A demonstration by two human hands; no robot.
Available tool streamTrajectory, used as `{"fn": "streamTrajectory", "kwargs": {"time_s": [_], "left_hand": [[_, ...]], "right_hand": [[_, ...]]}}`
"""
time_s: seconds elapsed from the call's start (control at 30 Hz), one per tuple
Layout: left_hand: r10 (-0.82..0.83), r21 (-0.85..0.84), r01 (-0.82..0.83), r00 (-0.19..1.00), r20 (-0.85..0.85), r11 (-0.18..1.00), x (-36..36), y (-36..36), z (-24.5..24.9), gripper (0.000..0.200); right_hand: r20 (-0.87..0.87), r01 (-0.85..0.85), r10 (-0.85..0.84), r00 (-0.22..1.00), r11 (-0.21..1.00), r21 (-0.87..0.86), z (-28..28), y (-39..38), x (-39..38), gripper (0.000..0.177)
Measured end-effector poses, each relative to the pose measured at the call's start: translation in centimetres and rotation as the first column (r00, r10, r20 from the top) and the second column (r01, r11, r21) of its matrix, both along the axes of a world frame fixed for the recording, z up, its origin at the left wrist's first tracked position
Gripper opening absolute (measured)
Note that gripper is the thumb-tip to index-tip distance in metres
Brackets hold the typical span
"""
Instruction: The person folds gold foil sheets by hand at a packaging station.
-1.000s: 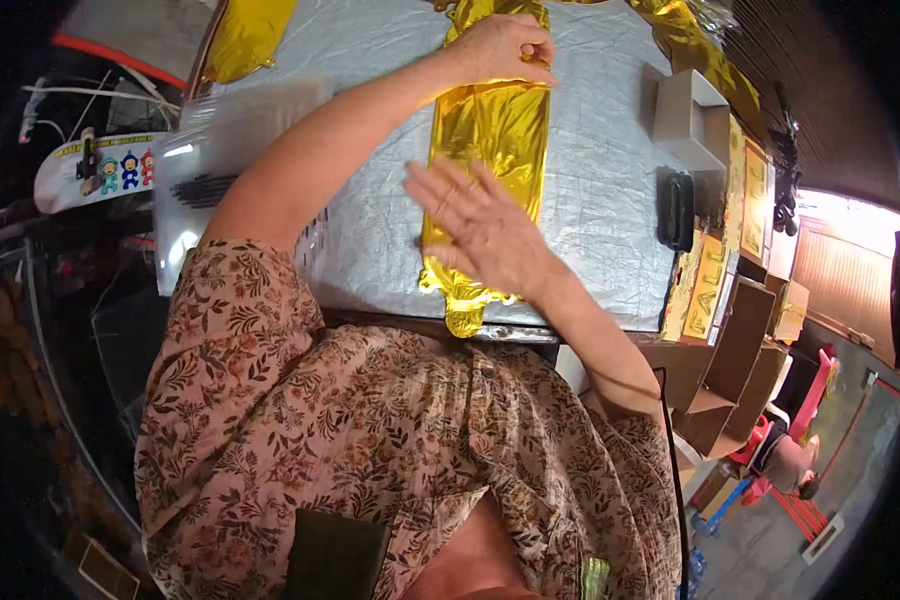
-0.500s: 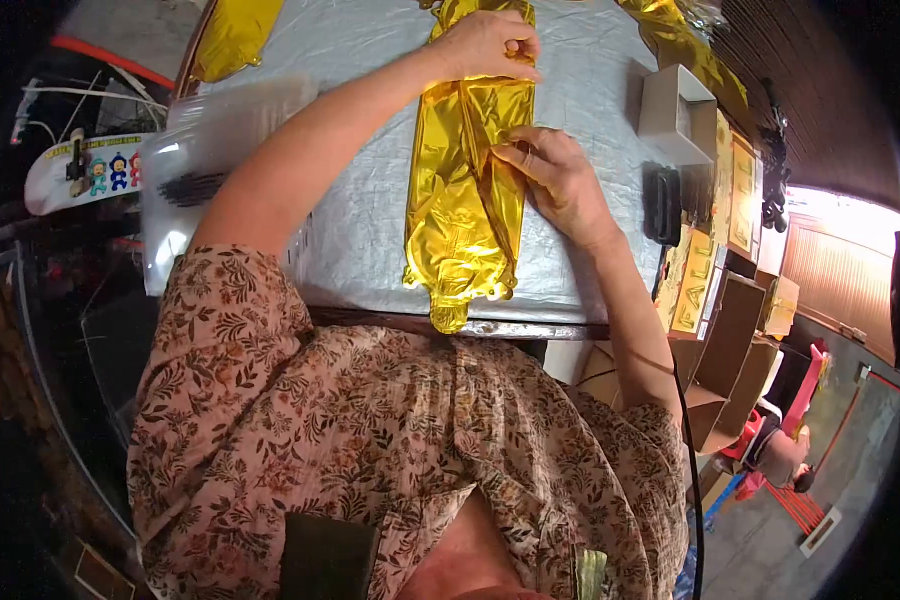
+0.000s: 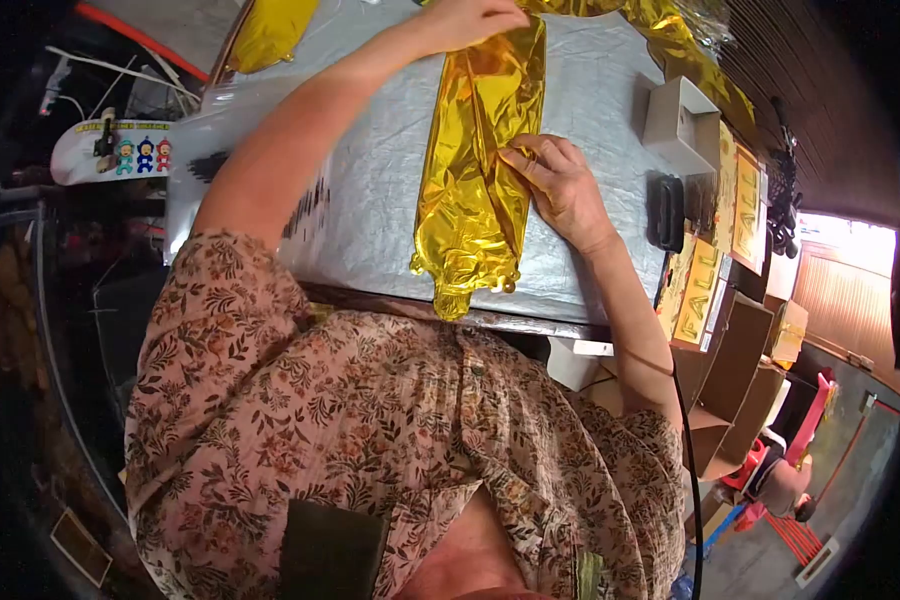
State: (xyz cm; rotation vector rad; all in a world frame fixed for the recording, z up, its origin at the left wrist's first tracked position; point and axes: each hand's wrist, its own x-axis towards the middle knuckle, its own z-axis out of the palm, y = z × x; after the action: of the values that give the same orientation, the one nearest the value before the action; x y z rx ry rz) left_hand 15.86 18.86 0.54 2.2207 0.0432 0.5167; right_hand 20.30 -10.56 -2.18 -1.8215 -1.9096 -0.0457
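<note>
A long, flat gold foil balloon [image 3: 470, 180] lies creased down the grey-covered table, its short tail towards my body. At the balloon's far end, my left hand [image 3: 470, 22] is closed on the foil, fingers bent and together; the top of the frame cuts part of it off. Along the balloon's right edge, my right hand [image 3: 562, 190] pinches the foil between thumb and fingers. Folds run lengthwise between the two hands.
More gold foil lies at the far left [image 3: 272, 32] and far right [image 3: 675, 45]. A white open box [image 3: 682, 125] and a black object [image 3: 665, 212] stand on the right, near cartons [image 3: 700, 295]. Clear plastic lies under my left arm. Another person [image 3: 782, 490] is in the background, right.
My left hand has slid farther away along the balloon, partly out of the frame. My right hand keeps its pinch on the right edge. The view has shifted slightly.
</note>
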Motion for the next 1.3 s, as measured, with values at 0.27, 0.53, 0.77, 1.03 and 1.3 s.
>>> {"fn": "streamTrajectory", "kwargs": {"time_s": [0.27, 0.53, 0.77, 1.03, 1.3], "left_hand": [[0.170, 0.236, -0.198, 0.976, 0.136, 0.951, -7.4, 1.1, -2.8, 0.025], [-0.166, 0.191, 0.147, 0.982, 0.086, 0.970, -4.7, -2.0, -2.6, 0.028], [-0.389, 0.417, 0.350, 0.921, 0.009, 0.839, 0.4, -2.2, -5.2, 0.036], [-0.359, 0.346, 0.351, 0.932, -0.043, 0.870, 0.1, -2.3, -6.1, 0.039], [-0.386, 0.358, 0.368, 0.922, -0.025, 0.858, 0.6, -2.0, -6.8, 0.040]], "right_hand": [[0.001, -0.013, 0.013, 1.000, 1.000, 0.015, 0.2, -0.1, 0.0, 0.040], [-0.002, -0.009, 0.009, 1.000, 1.000, 0.013, 0.2, -0.1, 0.0, 0.040], [-0.029, 0.008, -0.008, 1.000, 1.000, -0.011, 0.1, -0.1, 0.1, 0.041], [-0.119, -0.108, 0.108, 0.987, 0.994, 0.007, 1.0, 1.2, 1.1, 0.035], [-0.009, -0.147, 0.148, 0.989, 0.972, -0.185, 0.4, 4.4, -3.3, 0.065]]}}
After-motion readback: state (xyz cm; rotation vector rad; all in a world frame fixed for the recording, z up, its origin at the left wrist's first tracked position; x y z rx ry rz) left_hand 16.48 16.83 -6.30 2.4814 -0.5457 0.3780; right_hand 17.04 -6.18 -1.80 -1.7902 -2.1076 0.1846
